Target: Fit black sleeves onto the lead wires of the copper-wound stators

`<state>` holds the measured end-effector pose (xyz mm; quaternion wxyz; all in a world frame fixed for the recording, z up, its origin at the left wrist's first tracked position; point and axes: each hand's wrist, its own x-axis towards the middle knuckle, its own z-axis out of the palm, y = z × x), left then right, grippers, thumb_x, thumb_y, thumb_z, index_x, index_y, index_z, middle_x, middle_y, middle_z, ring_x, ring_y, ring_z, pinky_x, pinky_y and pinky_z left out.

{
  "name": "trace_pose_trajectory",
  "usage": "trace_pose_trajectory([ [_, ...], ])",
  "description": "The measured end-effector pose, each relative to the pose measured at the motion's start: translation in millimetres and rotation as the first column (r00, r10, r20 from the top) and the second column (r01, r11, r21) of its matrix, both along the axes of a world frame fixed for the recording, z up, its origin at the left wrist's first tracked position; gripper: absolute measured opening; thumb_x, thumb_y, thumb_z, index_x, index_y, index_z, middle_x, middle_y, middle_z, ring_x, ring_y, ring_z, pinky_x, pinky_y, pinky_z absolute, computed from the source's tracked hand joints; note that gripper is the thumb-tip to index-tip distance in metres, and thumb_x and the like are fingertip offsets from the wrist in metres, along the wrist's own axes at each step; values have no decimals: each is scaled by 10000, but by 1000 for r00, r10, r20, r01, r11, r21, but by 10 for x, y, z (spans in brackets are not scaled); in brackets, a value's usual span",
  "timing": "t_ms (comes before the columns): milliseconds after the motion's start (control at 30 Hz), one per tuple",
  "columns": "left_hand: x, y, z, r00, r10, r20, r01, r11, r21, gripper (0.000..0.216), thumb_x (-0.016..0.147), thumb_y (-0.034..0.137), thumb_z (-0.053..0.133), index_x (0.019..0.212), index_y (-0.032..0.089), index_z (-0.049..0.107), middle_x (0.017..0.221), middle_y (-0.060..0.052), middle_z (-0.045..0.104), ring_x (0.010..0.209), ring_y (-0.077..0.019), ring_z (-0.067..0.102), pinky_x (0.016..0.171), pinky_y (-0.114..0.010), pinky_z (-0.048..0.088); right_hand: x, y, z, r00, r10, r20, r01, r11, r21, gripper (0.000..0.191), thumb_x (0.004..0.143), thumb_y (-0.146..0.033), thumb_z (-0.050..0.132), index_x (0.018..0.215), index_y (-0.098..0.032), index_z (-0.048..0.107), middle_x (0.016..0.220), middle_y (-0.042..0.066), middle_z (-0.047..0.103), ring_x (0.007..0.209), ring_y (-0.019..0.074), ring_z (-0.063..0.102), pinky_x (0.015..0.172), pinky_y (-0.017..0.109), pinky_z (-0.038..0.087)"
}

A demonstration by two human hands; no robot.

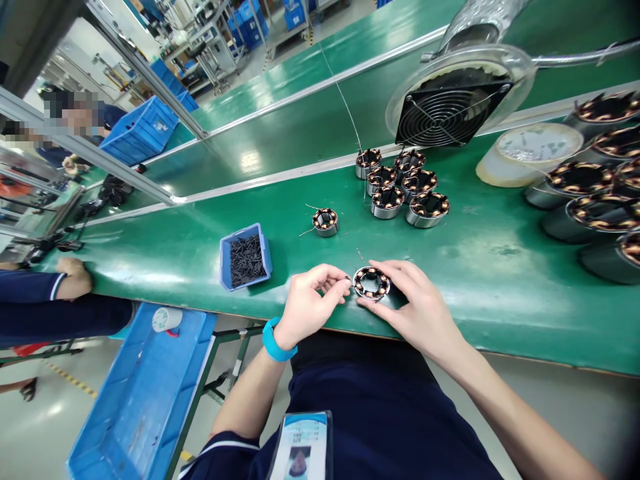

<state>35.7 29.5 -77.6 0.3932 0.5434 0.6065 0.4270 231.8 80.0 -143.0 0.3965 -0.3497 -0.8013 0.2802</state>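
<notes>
A round motor stator (371, 283) with copper windings lies on the green bench (490, 267) near its front edge. My right hand (417, 303) cups it from the right, fingers on its rim. My left hand (310, 300), with a blue wristband, pinches something thin at the stator's left side, probably a wire end; it is too small to tell. Another single stator (325, 222) with loose wire leads sits farther back. A small blue tray (245, 256) of dark sleeves or pins lies to the left.
Several finished stators (405, 187) cluster behind, with more at the right edge (595, 193). A fan (450, 110) and a white lidded tub (530, 153) stand at the back right. A co-worker's arm (45, 293) rests at left. A blue crate (145, 393) sits below the bench.
</notes>
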Motion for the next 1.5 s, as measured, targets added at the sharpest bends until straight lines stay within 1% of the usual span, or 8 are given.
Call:
trace_pose_trajectory([
  [233, 0, 12, 31, 996, 13, 87, -7, 997, -75, 192, 920, 327, 693, 908, 136, 668, 733, -39, 719, 612, -123, 697, 594, -212, 578, -5, 2, 20, 1000, -1, -2, 1, 1000, -5, 532, 951, -482, 687, 1403, -238, 548, 1194, 119, 634, 1086, 291, 628, 913, 460, 559],
  [400, -64, 61, 72, 975, 47, 217, -20, 992, -124, 260, 888, 382, 739, 908, 135, 659, 688, -30, 712, 548, -115, 672, 533, -204, 554, -1, 3, 11, 1000, -2, -6, 2, 1000, 0, 534, 947, -473, 697, 1402, -233, 553, 1195, 118, 631, 1083, 284, 628, 917, 454, 558],
  [600, -131, 142, 89, 946, 26, 322, 32, 984, -175, 310, 837, 399, 794, 875, 128, 649, 652, -33, 707, 501, -112, 646, 497, -204, 529, 4, -1, 9, 1000, -4, -3, 4, 1000, 1, 535, 944, -462, 703, 1398, -223, 552, 1192, 120, 627, 1081, 283, 624, 912, 449, 556],
  [700, -118, 139, 92, 941, 1, 339, 72, 977, -200, 305, 824, 384, 809, 865, 126, 652, 641, -31, 705, 495, -107, 642, 497, -196, 524, 3, -1, 16, 1000, 4, -7, -5, 1000, -9, 535, 941, -454, 708, 1399, -227, 550, 1190, 117, 628, 1085, 284, 621, 916, 447, 554],
  [867, -83, 108, 103, 947, 13, 320, 54, 979, -199, 296, 836, 379, 799, 872, 129, 646, 651, -29, 704, 510, -103, 647, 510, -190, 530, 3, -3, 17, 1000, 5, -10, -5, 1000, -16, 545, 936, -442, 719, 1408, -236, 541, 1197, 115, 627, 1090, 284, 619, 925, 447, 551],
  [1133, -137, 146, 98, 925, 0, 380, 94, 969, -230, 319, 812, 400, 809, 853, 134, 637, 642, -36, 709, 494, -118, 640, 494, -208, 518, -8, 5, 14, 1000, 2, -3, -2, 1000, -13, 545, 936, -453, 715, 1406, -237, 544, 1202, 117, 630, 1096, 287, 623, 930, 448, 552],
  [1333, -165, 157, 95, 905, 34, 424, 81, 965, -250, 265, 804, 339, 809, 830, 131, 646, 594, -4, 671, 434, -67, 544, 438, -164, 431, 4, -8, 20, 1000, -4, -10, 4, 1000, -16, 547, 934, -455, 720, 1406, -239, 549, 1196, 117, 634, 1088, 289, 625, 922, 461, 556],
  [1500, -179, 179, 89, 874, 55, 482, 97, 954, -284, 243, 788, 307, 812, 832, 128, 653, 578, 4, 656, 422, -56, 515, 422, -156, 388, 1, -3, 29, 1000, 1, -8, -1, 1000, -28, 541, 938, -441, 716, 1415, -249, 550, 1196, 118, 635, 1087, 292, 632, 920, 472, 562],
])
